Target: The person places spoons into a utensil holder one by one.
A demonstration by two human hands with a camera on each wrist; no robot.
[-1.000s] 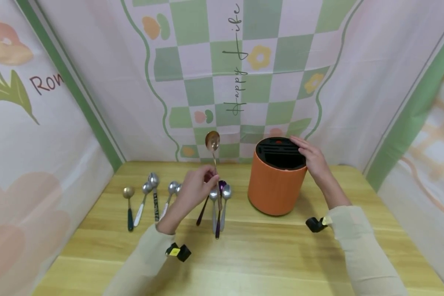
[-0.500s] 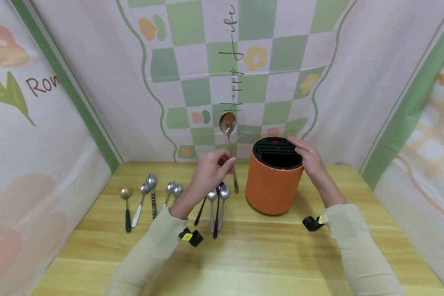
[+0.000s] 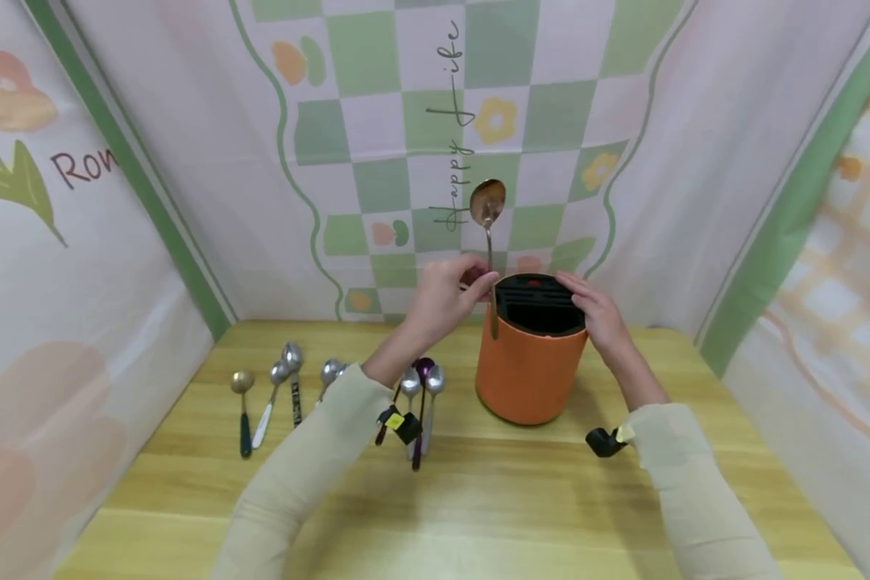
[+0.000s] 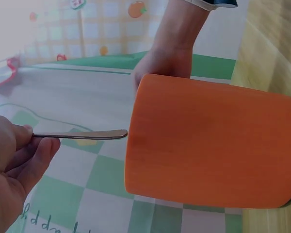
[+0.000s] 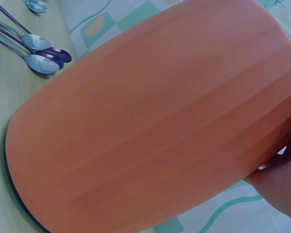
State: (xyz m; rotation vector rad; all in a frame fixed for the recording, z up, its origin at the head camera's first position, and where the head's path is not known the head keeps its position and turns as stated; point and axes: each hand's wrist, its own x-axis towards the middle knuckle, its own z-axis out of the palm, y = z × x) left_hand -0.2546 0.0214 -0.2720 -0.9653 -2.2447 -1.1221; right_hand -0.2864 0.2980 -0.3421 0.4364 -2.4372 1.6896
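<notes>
My left hand (image 3: 453, 294) pinches a gold-coloured spoon (image 3: 488, 203) by its handle, bowl up and handle end pointing down. That handle end overlaps the left rim of an orange utensil holder (image 3: 531, 374) in the head view. In the left wrist view the spoon handle (image 4: 94, 135) reaches right up to the edge of the holder's top. The holder stands upright, with a black slotted insert (image 3: 536, 304) in its mouth. My right hand (image 3: 598, 318) rests on the holder's right rim with its fingers straight.
Left of the holder on the wooden table (image 3: 522, 507) lie several spoons, among them a purple one (image 3: 424, 368) and silver ones (image 3: 435, 379). Farther left are a gold ladle-like spoon (image 3: 242, 382) and more silver spoons (image 3: 292, 354). A patterned curtain (image 3: 377, 185) hangs behind.
My left hand has carried the gold-coloured spoon up and to the right, from above the other spoons to the holder's left rim. My right hand has stayed on the holder.
</notes>
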